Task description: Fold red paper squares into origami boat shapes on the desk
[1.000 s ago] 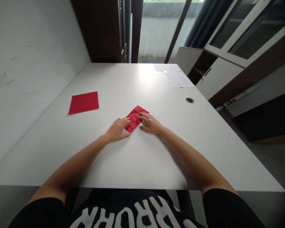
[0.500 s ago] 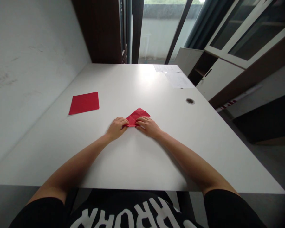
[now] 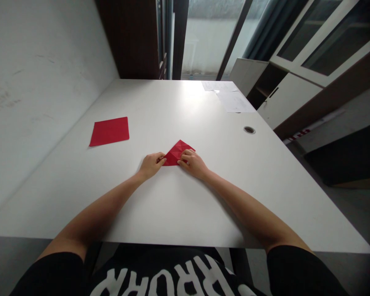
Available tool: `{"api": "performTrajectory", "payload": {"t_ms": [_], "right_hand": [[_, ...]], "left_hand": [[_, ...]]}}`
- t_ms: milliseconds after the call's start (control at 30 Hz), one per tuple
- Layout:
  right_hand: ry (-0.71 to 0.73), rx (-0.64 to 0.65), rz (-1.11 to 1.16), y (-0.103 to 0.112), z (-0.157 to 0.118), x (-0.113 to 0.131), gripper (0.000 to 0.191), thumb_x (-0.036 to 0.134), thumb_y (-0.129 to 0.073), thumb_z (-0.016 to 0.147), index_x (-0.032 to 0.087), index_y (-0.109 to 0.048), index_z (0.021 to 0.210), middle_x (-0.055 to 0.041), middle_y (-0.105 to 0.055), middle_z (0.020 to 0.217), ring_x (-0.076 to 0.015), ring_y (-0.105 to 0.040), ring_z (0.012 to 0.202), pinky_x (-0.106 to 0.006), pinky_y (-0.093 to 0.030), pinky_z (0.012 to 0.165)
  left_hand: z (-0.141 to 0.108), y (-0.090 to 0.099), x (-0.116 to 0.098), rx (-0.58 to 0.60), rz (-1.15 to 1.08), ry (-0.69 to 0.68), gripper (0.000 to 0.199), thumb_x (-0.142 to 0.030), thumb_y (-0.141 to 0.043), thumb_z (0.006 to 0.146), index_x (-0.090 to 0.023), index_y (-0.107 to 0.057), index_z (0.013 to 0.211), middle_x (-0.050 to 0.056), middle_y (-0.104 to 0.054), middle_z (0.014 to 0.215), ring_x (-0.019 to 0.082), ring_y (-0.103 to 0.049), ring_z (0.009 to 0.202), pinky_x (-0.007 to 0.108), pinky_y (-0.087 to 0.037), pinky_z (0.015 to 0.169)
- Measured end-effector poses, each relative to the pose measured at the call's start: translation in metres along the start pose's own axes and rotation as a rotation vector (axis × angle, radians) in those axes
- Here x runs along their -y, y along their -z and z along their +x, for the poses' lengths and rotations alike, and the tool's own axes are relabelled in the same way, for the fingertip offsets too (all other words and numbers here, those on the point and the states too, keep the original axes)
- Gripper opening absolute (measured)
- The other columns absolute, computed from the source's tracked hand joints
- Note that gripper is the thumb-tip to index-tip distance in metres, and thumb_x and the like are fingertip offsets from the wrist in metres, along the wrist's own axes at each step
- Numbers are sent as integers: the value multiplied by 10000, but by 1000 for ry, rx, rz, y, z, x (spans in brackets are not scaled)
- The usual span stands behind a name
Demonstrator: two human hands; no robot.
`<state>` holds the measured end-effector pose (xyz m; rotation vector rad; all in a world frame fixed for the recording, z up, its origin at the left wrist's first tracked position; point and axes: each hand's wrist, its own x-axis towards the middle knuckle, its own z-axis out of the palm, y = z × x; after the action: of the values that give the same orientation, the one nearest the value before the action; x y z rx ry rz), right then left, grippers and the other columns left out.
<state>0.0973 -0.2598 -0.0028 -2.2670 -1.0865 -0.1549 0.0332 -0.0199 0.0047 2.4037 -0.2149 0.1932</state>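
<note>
The fingers (image 3: 159,158) of the left hand (image 3: 151,166) are held close together and pressed on the left corner of a folded red paper triangle (image 3: 175,154), while those of the right hand (image 3: 192,163) are bunched on its lower right part. The paper is held flat between both hands on a white bench (image 3: 178,209), its point directed away from the person (no lifting of the paper from the surface can be seen). Compared with the frame half a second earlier, the hands have been drawn slightly apart, so that more red paper is exposed between them; the triangle itself is little changed. One second earlier, a longer, slanted folded shape was seen in its place. Off to the left, well apart from both hands, a flat red paper square (image 3: 109,131) is lying on the bench. Printed white paper sheets (image 3: 231,96) are lying near the far edge, and a round cable grommet (image 3: 249,130) is set in the bench top.
</note>
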Motion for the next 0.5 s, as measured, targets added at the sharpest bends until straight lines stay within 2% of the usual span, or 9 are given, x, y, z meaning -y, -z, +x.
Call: {"api": "performTrajectory", "payload": {"t_ms": [200,500], "right_hand": [[-11,-3,-77,0,0,2,259,372,-611,965,218,-671,766,-74,-623,919,-228,-548,889,-391,-476,856],[-15,0,-133,-3,2,-1,225,372,-617,959,220,-678,805,-85,-622,934,-248,-539,922,-414,-474,886]], "left_hand": [[1,-3,-1,-36,98,25,189,-294,-572,935,-249,-710,1056,-13,-659,720,158,-594,658,268,-420,619],[-1,-8,2,-65,297,21,333,-311,-581,963,-255,-625,1289,16,-673,788,205,-634,763,320,-480,746]]}}
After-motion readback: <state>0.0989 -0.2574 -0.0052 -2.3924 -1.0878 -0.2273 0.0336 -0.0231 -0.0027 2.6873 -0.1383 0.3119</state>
